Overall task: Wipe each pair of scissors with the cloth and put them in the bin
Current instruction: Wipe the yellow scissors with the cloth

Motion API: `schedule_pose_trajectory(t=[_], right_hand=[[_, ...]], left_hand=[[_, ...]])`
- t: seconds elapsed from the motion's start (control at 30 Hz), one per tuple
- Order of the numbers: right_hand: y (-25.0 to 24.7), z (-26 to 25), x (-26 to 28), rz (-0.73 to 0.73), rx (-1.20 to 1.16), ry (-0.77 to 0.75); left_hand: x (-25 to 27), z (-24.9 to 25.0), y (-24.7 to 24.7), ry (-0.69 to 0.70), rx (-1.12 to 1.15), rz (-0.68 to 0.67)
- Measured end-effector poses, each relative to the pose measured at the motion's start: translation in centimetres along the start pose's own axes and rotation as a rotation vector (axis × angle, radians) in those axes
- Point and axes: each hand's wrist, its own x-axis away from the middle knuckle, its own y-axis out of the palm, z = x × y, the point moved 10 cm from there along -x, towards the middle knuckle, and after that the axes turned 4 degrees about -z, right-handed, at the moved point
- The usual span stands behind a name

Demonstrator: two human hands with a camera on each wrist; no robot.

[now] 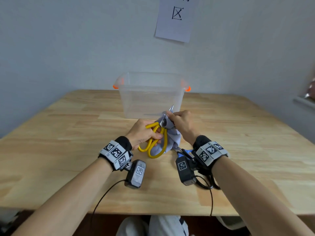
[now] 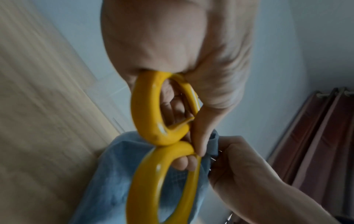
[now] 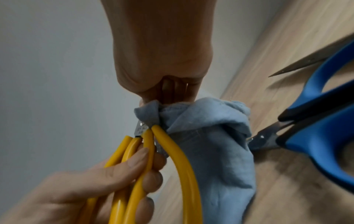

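The left hand (image 1: 141,133) grips the looped handles of the yellow scissors (image 1: 156,142), its fingers (image 3: 134,160) curled around and through the loops, holding them just above the wooden surface (image 1: 68,133). The scissors' long axis runs from the handles near the person out to the blade tip (image 1: 171,107), which points away toward the clear bin (image 1: 151,94) standing directly behind on the surface. To the right of the handles, the right hand (image 1: 180,123) pinches the pale blue cloth (image 1: 172,140) around the blades near the pivot, fingers closed on the fabric; the rest of the cloth hangs down to the surface. The wipe seems to be under way, with the tip bare past the cloth. Nothing shows inside the bin, though its clear walls make that hard to judge. The coming stroke likely runs along the blades toward the bin. Further right, under the right wrist, the blue scissors (image 3: 316,121) lie flat on the surface, apparently not yet wiped.
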Motion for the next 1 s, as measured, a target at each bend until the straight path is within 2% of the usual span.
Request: schedule_pose_trajectory(t=[0.23,0.47,0.63,0.87,1.0], right_hand=[[-1.2,-0.3,-0.3,0.092,-0.055,0.027],[1.0,-1.2,0.8,-0.066,0.034,-0.008],[-0.3,-1.1,-0.3,0.057,0.008,0.051],[1.5,-2.0,1.2,-0.031,0.085,-0.006],[0.1,-2.0,0.7,0.06,0.075,0.015]], left_hand=[[0.4,0.7,0.0,0.017,0.011,0.002],[0.5,0.6,-0.9,-0.001,0.007,0.023],[1.2,0.9,-0.8,0.003,0.004,-0.003],[2.1,0.3,-1.5,0.0,-0.018,0.012],[2.6,0.3,-1.3,0.004,-0.017,0.004]])
